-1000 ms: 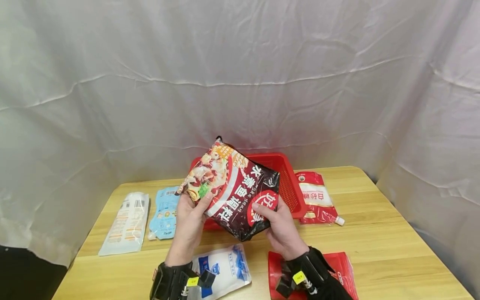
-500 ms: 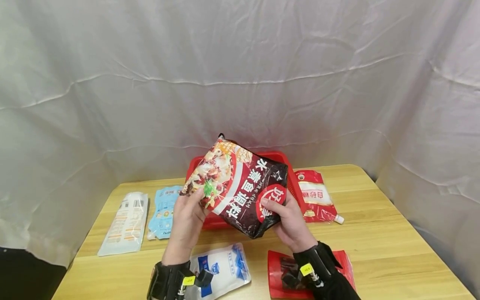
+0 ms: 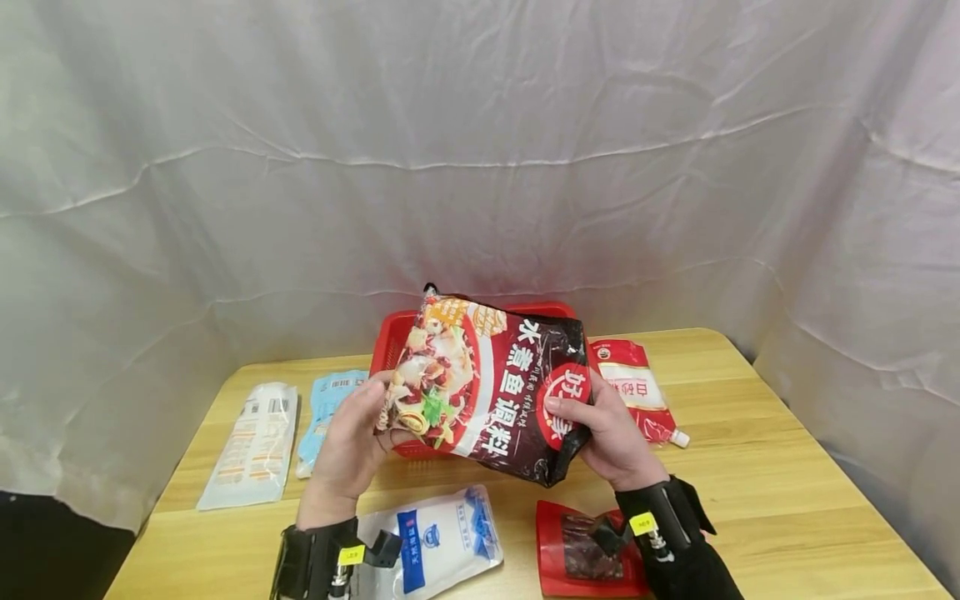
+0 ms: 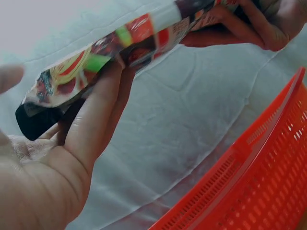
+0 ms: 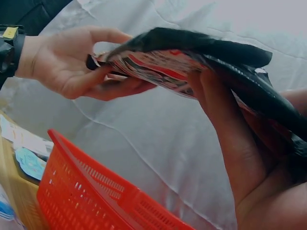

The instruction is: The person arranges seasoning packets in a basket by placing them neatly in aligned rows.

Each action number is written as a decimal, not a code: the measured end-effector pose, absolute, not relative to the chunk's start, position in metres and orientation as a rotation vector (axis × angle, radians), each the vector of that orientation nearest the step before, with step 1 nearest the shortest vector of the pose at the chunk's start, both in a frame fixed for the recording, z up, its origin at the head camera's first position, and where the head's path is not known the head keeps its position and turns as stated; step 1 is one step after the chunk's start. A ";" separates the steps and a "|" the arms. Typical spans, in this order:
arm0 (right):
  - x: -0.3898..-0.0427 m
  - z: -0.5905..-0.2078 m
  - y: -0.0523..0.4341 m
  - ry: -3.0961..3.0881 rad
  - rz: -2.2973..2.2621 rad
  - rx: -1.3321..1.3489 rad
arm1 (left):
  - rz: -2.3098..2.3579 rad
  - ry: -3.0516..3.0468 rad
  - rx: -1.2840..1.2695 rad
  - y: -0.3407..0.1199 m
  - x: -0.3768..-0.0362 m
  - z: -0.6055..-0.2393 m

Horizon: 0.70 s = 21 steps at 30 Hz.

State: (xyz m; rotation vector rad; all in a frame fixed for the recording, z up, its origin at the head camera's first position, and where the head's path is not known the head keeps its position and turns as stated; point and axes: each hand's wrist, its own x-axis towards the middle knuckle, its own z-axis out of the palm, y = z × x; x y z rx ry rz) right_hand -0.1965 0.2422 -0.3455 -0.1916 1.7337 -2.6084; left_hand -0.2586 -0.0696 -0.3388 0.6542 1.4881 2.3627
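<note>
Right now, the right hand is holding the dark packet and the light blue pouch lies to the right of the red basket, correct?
Not quite: the light blue pouch lies to the left of the red basket, as the head view shows. The right hand is holding the dark packet.

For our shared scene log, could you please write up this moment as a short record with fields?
Held item: dark packet with food picture, raised off the table
Left grip: fingers under one end, thumb apart from it
Right grip: pinches the other end, thumb on the printed face
Container: red basket, partly hidden in the head view
Left side: white pack, light-blue pouch
Right side: red-and-white spouted pouch
Nearest the person: white-and-blue packet, red pouch
Surface: wooden table
</note>
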 end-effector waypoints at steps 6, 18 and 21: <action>-0.198 -0.347 0.249 1.779 -2.533 -0.259 | 2.203 1.713 0.591 -0.068 -0.262 -0.339; -0.201 -0.346 0.253 1.745 -2.509 -0.186 | 2.113 1.859 0.489 -0.061 -0.263 -0.341; -0.200 -0.345 0.253 1.713 -2.537 -0.186 | 2.140 1.875 0.486 -0.060 -0.262 -0.340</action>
